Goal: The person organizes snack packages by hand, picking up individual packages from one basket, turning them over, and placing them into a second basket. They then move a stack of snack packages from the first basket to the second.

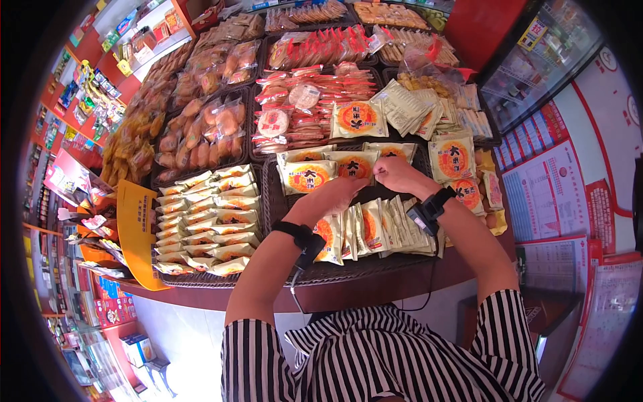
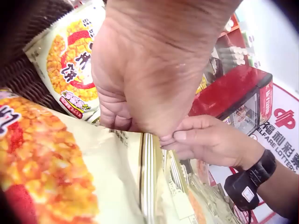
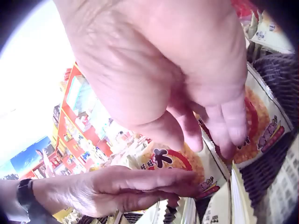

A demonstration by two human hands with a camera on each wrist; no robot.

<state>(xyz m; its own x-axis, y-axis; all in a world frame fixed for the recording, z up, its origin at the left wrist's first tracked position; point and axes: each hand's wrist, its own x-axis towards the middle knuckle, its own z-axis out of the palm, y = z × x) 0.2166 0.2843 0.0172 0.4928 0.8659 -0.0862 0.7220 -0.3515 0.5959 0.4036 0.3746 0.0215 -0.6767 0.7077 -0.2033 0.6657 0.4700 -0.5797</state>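
Both hands meet over cream rice cracker packets with an orange cracker print in a dark woven basket. My left hand reaches in from the left. In the right wrist view its fingers lie extended along the lower part of a middle packet. My right hand is close beside it, fingers pointing down over the meeting edges of that packet and a neighbouring packet. Another packet lies left of the hands. A row of upright packets stands nearer the body.
More cream packets are stacked in rows at the left. Red-and-clear cracker packs fill a basket behind, with bagged buns beside it. A yellow card stands at the left edge. A glass-fronted case is at the right.
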